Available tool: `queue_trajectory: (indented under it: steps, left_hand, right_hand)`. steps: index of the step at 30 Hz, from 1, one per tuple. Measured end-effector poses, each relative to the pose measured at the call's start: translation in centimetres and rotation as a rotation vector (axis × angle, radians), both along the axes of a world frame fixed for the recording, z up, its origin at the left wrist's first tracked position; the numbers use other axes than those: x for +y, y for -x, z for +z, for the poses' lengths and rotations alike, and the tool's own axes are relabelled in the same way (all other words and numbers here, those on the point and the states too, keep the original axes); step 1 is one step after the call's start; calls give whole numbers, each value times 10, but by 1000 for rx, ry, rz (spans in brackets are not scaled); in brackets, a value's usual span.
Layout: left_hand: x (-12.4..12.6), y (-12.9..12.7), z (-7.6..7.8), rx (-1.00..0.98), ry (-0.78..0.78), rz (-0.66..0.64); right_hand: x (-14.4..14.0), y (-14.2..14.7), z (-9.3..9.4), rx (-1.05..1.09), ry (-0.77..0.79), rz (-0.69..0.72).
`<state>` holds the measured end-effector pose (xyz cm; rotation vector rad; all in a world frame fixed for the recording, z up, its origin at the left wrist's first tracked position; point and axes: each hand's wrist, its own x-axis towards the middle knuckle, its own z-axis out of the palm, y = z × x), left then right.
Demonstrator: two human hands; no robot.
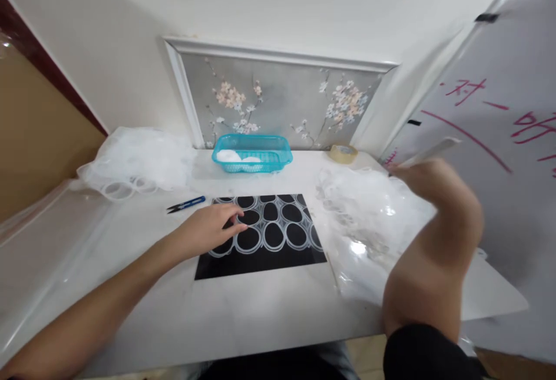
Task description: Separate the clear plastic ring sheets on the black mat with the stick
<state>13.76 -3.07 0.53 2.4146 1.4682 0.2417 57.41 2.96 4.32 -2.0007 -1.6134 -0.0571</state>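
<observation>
Left hand (212, 226): resting palm down on the near-left corner of the clear ring sheet (269, 225), fingers loosely spread, fingertips touching the rings, nothing pinched.
Right hand (430, 186): up off the table at the right, blurred; it seems to carry a thin white strip (430, 151) between the fingers, but how it grips I cannot tell.
Ring sheet: a web of joined clear plastic ovals, lying flat on a black mat (260, 261) in the middle of the white table (243, 316).
Done so far, by my reading: a few white pieces already sit in the turquoise basket (254, 153) at the back, against the flowered wall panel (278, 99).
In progress, by my reading: the sheet on the mat looks whole, every oval joined to its neighbours, so this one appears barely begun.
Tool: blue-handled snips (186, 204) lie just left of the mat, untouched, close beside the left hand.
Stock on the right: a crumpled heap of clear plastic (369, 223) under the raised hand.
Stock on the left: a second white heap (139, 160) with loose rings at its front edge.
Left to do, as a guess: plenty, with both heaps looking full.
Also there: a roll of tape (343, 153) near the back right corner.
</observation>
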Motion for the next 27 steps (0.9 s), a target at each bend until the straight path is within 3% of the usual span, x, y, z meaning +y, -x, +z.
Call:
queue_trajectory:
  steps: [2,4,5,7,9,12,16,21,27]
  left_hand:
    - [-5,24,-34,-48,-121,-87]
    - [-18,44,-60,-113,-280,-206]
    - [-27,50,-69,-144,-364,-258]
    - [-46,56,-78,-169,-494,-366]
    - [-64,52,-81,-127,-547,-520]
    - [-83,44,-81,-56,-569,-649]
    - [-95,39,-85,-17,-557,-516]
    - [-98,38,-89,31,-513,-411]
    - [-97,37,-91,60,-506,-387]
  right_hand:
    - [-7,28,9,86,-99,64]
    - [-12,76,5,238,-271,334]
    - [-15,106,-3,339,-251,527]
    - [-25,173,-30,602,-15,786]
    - [-39,233,-64,724,230,891]
    - [-62,285,-109,757,329,985]
    - [-75,292,-132,747,319,954]
    - [-73,288,-135,681,292,967]
    - [-78,290,-136,717,282,946]
